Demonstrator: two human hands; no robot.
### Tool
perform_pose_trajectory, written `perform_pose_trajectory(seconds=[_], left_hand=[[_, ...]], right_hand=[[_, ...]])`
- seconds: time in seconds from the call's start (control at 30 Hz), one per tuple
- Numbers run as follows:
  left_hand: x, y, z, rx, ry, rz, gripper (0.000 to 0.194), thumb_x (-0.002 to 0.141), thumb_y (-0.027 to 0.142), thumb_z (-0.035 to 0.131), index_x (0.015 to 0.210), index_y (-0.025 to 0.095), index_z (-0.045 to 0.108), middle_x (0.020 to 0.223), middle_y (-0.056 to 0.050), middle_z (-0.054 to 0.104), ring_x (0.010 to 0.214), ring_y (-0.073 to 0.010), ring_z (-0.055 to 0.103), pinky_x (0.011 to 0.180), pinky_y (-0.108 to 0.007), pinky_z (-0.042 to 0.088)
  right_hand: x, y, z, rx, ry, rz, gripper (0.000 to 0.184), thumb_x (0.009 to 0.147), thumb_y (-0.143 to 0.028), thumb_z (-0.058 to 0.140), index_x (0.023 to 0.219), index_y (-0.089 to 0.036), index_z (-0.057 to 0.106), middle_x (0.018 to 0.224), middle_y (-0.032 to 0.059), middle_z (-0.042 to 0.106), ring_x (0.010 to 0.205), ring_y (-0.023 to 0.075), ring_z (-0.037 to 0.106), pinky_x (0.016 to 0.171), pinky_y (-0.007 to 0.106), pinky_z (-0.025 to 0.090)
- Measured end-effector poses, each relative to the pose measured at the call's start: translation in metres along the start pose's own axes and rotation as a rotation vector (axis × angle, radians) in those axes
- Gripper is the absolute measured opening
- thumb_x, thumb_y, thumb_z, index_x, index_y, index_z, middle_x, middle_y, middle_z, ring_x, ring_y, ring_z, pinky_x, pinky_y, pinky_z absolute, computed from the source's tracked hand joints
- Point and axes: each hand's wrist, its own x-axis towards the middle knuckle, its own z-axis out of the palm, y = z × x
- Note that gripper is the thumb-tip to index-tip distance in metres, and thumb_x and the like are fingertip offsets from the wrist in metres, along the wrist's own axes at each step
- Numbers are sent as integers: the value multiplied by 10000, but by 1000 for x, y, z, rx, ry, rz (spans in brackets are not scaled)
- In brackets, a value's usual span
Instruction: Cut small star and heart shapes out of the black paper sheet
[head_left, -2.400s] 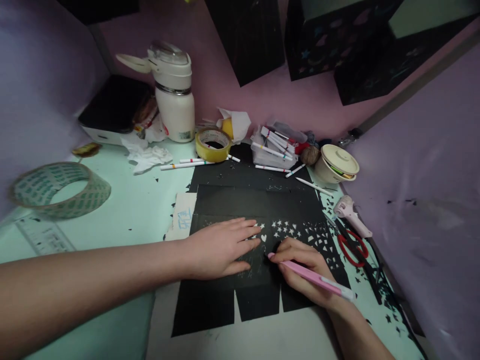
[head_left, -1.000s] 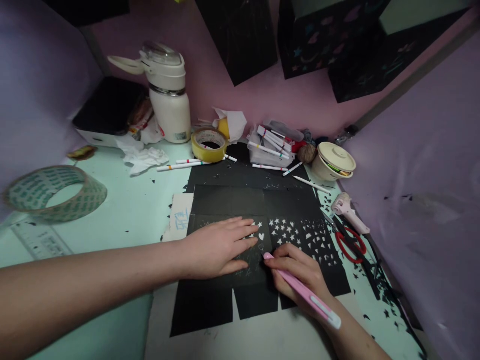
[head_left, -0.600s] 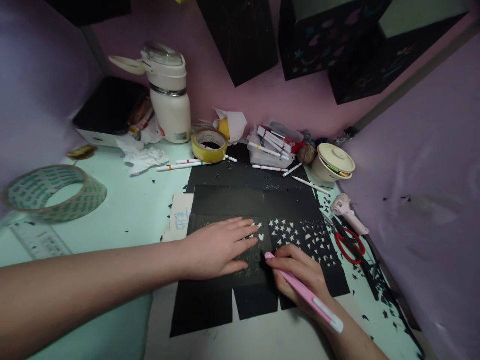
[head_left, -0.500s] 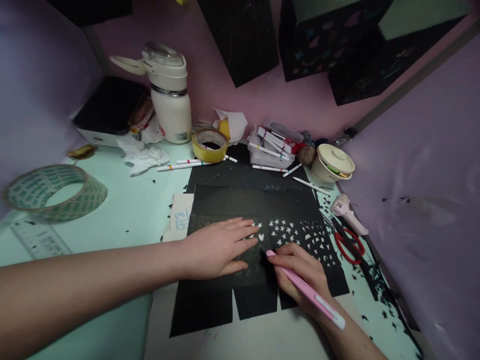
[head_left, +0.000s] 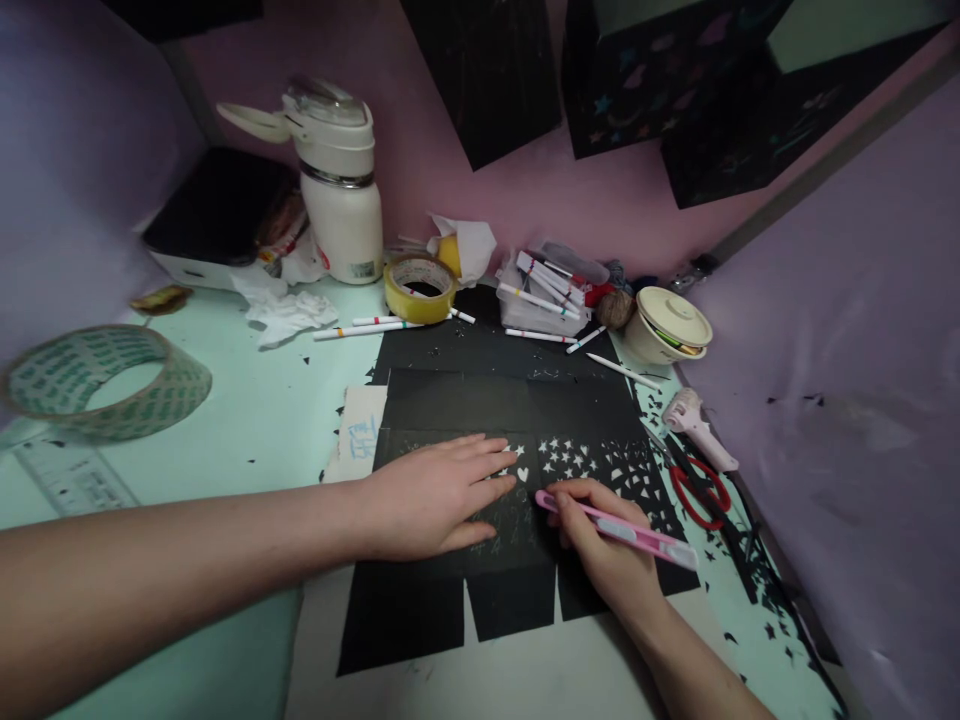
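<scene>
A sheet of black card [head_left: 420,620] with slit flaps along its near edge lies on a pale board [head_left: 450,680]. Star, heart and angular holes are cut through its middle and right panels, and faint drawn outlines show between my hands. My left hand [head_left: 431,495] presses flat on the card, fingers spread toward the cut shapes. In my right hand [head_left: 611,535] is a pink craft knife [head_left: 622,530], gripped like a pen. Its tip points left at the card, near a heart hole; whether the blade touches is too small to tell.
Scissors with red handles [head_left: 701,492] and a glue gun [head_left: 699,430] lie at right among black scraps. Behind the card are yellow tape [head_left: 420,305], markers, a lidded bowl [head_left: 671,325] and a white bottle [head_left: 341,220]. A large tape roll [head_left: 180,385] sits at left.
My right hand has turned the craft knife: its rear end has swung up and away from me, and its tip has shifted slightly. My left hand stays on the card.
</scene>
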Motion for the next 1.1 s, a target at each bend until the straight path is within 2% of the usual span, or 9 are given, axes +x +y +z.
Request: perform_pose_trajectory(seconds=[0.3,0.47,0.6,0.77,0.93,1.1], left_hand=[[0,1,-1,-16,8,1,502,921,413,495,1323,112,514,1446,-159,430,1377,-311,339,1133,-468,288],[0,1,-2,7,-15,-11,505,925,420,483,1333,124,508,1451,-142,431,1380,-299,336,1139,-447,285],[0,1,-1,5,4,-12,501,920,422,490,1326,128,514,1451,-139,433,1381,-294,335,1142,-435,280],[0,0,1,-12,13,-12,496,920,410,496,1325,125,515,1456,-146,421,1382,-301,334,1138,-450,283],[0,1,1,-2,10,-14,496,920,414,492,1324,127,518,1455,-138,427,1378,-302,340,1137,-446,288],[0,1,2,34,8,-6,506,931,425,462,1337,126,504,1467,-133,412,1378,-295,339,1145,-433,270]], right_hand=[[1,-1,1,54,-18,46,173,862,-297,582,824,-177,700,538,-4,652,513,154,648,495,231,492],[0,-1,0,69,-58,50,223,865,-318,581,714,-176,665,531,-6,643,466,129,597,474,222,450],[-1,0,0,57,-65,56,228,865,-316,578,706,-174,658,519,-9,634,459,128,592,471,218,444],[-4,-5,3,2,-28,82,224,853,-329,590,718,-171,671,539,1,642,470,135,588,470,221,444],[-20,-16,9,-34,29,61,168,839,-320,615,788,-175,684,608,3,639,506,128,558,474,215,422],[-27,-12,15,-3,80,23,136,832,-304,635,803,-178,678,689,18,657,591,142,572,549,229,442]])
